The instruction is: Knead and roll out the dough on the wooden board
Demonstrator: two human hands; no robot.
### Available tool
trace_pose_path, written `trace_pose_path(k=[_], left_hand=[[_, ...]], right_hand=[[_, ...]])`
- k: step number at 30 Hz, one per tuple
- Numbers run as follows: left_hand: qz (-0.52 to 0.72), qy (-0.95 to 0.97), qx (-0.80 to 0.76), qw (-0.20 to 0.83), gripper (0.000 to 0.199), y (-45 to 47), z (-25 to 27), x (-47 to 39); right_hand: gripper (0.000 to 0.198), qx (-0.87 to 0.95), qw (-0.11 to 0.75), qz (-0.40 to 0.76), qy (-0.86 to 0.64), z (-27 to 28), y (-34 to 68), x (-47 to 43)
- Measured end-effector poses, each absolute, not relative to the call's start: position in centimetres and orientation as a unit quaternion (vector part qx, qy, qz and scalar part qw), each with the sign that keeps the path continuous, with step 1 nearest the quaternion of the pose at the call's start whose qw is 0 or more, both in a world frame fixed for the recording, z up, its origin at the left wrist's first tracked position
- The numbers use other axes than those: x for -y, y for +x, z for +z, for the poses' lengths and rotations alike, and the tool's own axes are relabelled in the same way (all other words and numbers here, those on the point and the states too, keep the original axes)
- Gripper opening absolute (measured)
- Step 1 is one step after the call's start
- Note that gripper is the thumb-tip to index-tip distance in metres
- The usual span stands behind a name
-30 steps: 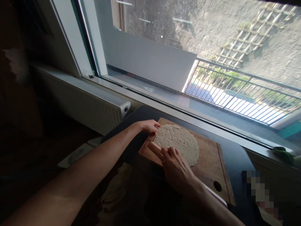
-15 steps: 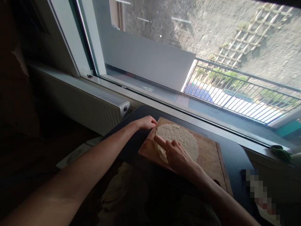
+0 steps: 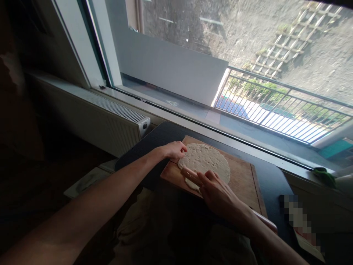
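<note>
A flat, roundish sheet of dough (image 3: 206, 160) lies on a wooden board (image 3: 242, 173), its surface dotted with small dents. My left hand (image 3: 175, 149) is at the dough's upper left edge, fingers curled and closed on the rim. My right hand (image 3: 216, 187) is wrapped around a wooden rolling pin (image 3: 190, 176), which lies across the near edge of the dough. The pin's left end shows beyond my fingers, and its other end emerges past my right forearm. My hand and forearm hide its middle.
The board rests on a dark table (image 3: 271, 184) with rounded corners, close against the window sill (image 3: 234, 137). A white radiator (image 3: 118, 125) stands left of the table. On the sill at right is a dark green item (image 3: 324, 176). A blurred-out object (image 3: 300, 224) lies at lower right.
The rolling pin and my right hand have moved toward me, to the near edge of the dough. My left hand has shifted slightly right and down, onto the dough's rim.
</note>
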State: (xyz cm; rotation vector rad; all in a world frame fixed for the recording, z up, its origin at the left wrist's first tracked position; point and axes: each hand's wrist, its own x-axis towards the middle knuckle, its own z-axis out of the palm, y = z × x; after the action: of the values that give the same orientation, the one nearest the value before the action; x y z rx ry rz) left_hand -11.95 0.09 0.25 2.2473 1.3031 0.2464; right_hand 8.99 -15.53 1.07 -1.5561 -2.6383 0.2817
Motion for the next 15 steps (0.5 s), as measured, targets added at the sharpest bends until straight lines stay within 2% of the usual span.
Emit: trace_pose_path(k=[3,8,15], left_hand=[[0.07,0.841,-0.478,0.242,0.044,-11.1,0.4,0.9],[0.045,0.852,-0.476,0.214,0.048,-8.9,0.4,1.6],[-0.026,0.86,-0.456,0.227,0.074,-7.4,0.4,1.4]], right_hand=[[0.043,0.87,0.044,0.131,-0.474,0.9,10.8,16.2],[0.037,0.879,0.056,0.127,-0.456,0.5,12.8,17.0],[0.042,0.877,0.085,0.125,-0.456,-0.4,15.1,17.1]])
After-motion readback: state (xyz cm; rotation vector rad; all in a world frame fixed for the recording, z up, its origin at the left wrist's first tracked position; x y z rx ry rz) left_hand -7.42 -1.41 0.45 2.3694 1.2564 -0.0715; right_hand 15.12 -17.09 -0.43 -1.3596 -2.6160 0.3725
